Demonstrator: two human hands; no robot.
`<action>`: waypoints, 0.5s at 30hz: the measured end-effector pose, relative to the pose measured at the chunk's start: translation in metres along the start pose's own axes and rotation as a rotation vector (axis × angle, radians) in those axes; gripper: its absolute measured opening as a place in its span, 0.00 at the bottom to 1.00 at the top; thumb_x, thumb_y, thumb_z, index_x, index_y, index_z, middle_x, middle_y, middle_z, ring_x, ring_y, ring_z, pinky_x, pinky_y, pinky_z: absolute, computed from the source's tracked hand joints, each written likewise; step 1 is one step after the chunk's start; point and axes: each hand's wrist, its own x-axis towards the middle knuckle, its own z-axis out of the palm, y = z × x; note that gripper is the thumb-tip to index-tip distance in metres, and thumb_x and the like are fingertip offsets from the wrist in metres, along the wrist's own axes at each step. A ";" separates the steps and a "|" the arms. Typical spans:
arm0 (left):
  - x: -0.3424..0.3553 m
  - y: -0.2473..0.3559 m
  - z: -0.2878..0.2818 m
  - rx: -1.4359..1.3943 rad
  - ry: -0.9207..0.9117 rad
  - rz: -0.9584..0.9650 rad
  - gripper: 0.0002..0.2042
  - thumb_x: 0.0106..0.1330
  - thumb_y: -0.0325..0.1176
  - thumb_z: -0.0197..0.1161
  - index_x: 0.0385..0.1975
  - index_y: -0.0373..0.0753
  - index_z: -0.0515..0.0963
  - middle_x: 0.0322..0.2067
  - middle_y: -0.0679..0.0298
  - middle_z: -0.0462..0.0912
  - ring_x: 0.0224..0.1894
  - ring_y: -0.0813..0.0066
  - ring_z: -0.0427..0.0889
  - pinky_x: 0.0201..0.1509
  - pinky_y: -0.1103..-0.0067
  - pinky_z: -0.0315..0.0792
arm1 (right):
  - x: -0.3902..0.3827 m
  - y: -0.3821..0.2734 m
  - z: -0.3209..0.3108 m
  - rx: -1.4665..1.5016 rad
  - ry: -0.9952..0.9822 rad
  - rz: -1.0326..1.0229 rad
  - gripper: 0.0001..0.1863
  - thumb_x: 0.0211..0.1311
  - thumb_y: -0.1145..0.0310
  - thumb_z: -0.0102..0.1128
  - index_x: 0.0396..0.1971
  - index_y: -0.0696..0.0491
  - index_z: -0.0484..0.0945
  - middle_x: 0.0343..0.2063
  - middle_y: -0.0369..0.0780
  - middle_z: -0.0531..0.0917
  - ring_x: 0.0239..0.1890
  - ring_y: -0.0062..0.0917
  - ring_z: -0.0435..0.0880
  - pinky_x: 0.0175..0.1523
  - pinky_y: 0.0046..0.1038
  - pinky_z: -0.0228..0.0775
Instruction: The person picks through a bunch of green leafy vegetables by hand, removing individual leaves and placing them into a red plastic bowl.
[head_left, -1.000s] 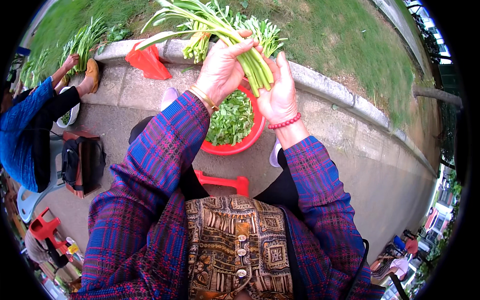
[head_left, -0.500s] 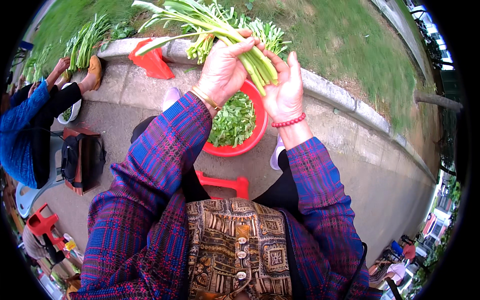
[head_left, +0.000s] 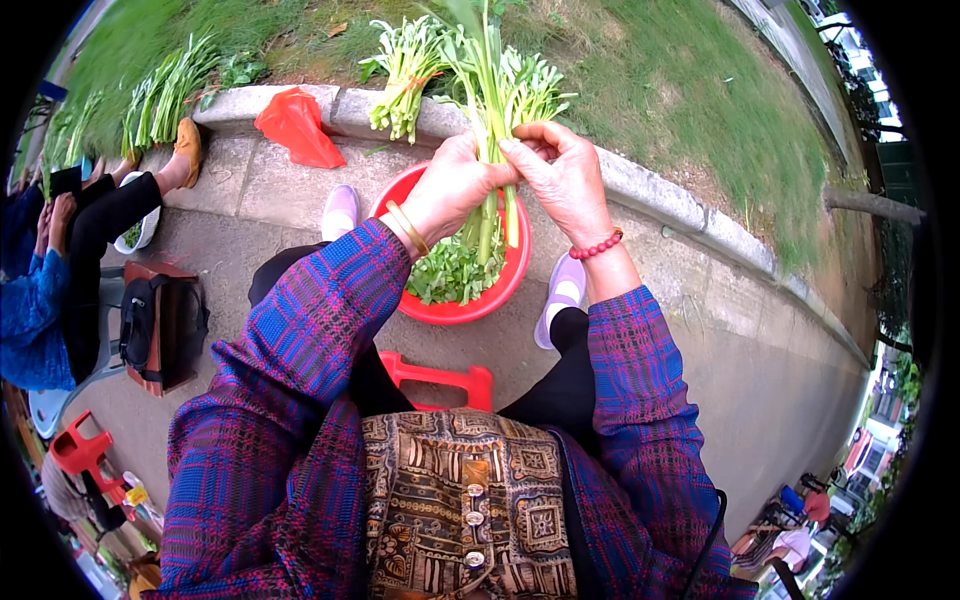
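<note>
Above a red basin [head_left: 522, 262], my left hand [head_left: 452, 190] is closed around long leafy green stalks [head_left: 487, 92], their leaves pointing away from me and their cut ends hanging down over the basin. My right hand [head_left: 568, 178] is at the right side of the same stalks, thumb and fingers pinched on them; its fingertips are partly hidden. Chopped greens [head_left: 440, 275] lie in the basin below. Beyond it, a bunch of greens [head_left: 405, 80] bound with a reddish tie rests against the stone curb, and more leafy greens [head_left: 532, 85] lie behind the held stalks.
A red plastic bag [head_left: 298, 128] lies by the stone curb [head_left: 655, 192]. Between my legs is a red stool [head_left: 440, 375]. To the left, another person in blue [head_left: 40, 320] sits near greens [head_left: 165, 100], a white basin [head_left: 150, 222] and a black bag [head_left: 150, 325].
Both hands have come down and nearer to me. The stalks have swung from slanting to nearly upright over the basin. My right hand has turned from an open palm to a pinch.
</note>
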 end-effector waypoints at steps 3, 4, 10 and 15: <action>0.000 0.001 0.000 0.094 -0.007 -0.139 0.15 0.63 0.28 0.62 0.49 0.34 0.75 0.40 0.65 0.81 0.38 0.81 0.79 0.33 0.83 0.76 | -0.002 0.000 -0.005 -0.025 -0.020 0.038 0.11 0.52 0.67 0.68 0.32 0.58 0.82 0.22 0.33 0.81 0.23 0.13 0.76 0.29 0.19 0.70; 0.000 0.001 0.001 0.093 -0.018 -0.120 0.15 0.63 0.29 0.62 0.49 0.34 0.75 0.40 0.66 0.81 0.37 0.81 0.79 0.32 0.84 0.76 | -0.002 -0.001 -0.006 -0.003 -0.030 0.053 0.10 0.52 0.67 0.68 0.31 0.58 0.82 0.22 0.33 0.81 0.23 0.13 0.76 0.29 0.19 0.70; -0.003 0.000 0.006 0.050 -0.043 -0.091 0.14 0.65 0.32 0.61 0.48 0.35 0.74 0.39 0.66 0.80 0.34 0.82 0.79 0.29 0.85 0.76 | -0.002 0.003 -0.009 0.166 -0.025 0.114 0.09 0.56 0.70 0.63 0.31 0.60 0.80 0.23 0.34 0.81 0.21 0.13 0.75 0.27 0.17 0.69; -0.003 0.013 0.003 -0.071 -0.069 -0.166 0.12 0.68 0.36 0.57 0.46 0.37 0.75 0.36 0.65 0.80 0.34 0.82 0.80 0.31 0.85 0.77 | -0.003 -0.014 -0.027 0.470 -0.058 0.289 0.09 0.63 0.71 0.56 0.39 0.60 0.76 0.22 0.33 0.78 0.16 0.09 0.71 0.17 0.12 0.63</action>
